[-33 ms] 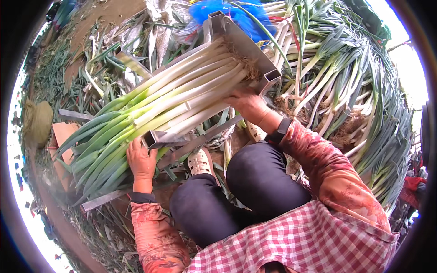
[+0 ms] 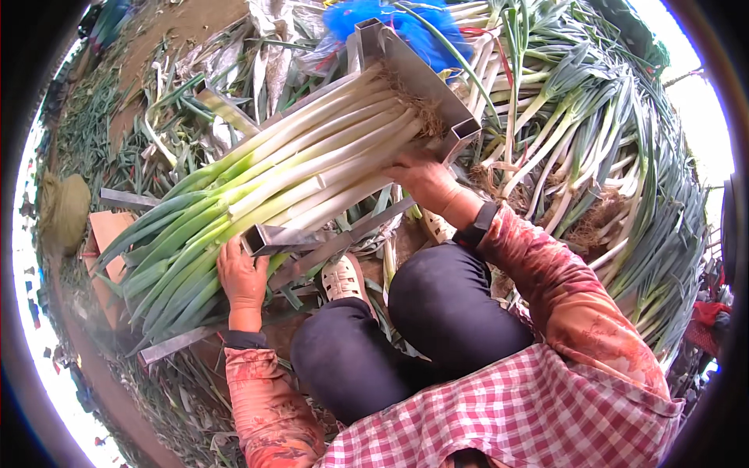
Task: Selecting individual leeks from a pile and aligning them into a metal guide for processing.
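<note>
A row of leeks [image 2: 312,152] lies in a metal frame [image 2: 425,82], with roots at the upper right against its end plate and green leaves fanned toward the lower left. My left hand [image 2: 243,279] rests at the near edge of the leaves, fingers apart, beside the frame's square tube end [image 2: 269,240]. Across the root end, my right hand [image 2: 427,183] curls its fingers against the nearest white stalks; its fingertips are partly hidden.
A big heap of leeks [image 2: 593,148] spreads along the right side. Blue plastic [image 2: 421,31] lies behind the frame. Loose leaves and trimmings [image 2: 101,148] cover the ground at left, near a brown board [image 2: 107,234]. My knees [image 2: 445,304] are close to the frame's near side.
</note>
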Motion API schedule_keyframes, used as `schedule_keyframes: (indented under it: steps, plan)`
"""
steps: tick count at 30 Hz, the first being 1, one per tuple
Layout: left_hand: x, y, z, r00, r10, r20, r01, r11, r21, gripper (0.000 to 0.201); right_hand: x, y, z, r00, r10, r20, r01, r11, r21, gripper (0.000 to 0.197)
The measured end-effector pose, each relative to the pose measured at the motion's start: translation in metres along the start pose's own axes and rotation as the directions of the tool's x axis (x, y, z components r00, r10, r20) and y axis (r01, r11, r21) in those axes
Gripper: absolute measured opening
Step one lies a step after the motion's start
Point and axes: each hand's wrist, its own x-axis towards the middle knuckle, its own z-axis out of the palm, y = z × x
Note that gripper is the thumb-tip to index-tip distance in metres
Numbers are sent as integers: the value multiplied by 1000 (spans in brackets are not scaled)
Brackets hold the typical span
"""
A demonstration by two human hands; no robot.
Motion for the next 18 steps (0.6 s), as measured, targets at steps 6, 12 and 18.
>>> schedule_keyframes:
  steps: [6,12,18]
  plan:
    - [-11,-10,9,997,-38,68,38,999,2,30,-3,1,10,996,63,67,-66,997,30,36]
    - [-10,5,6,987,-133,91,139,989,-59,28,-5,0,10,1000,19,13,-19,1000,7,34]
    - [-6,7,5,991,-72,110,92,978,-189,29,-9,3,-4,949,161,272,-218,956,196,40]
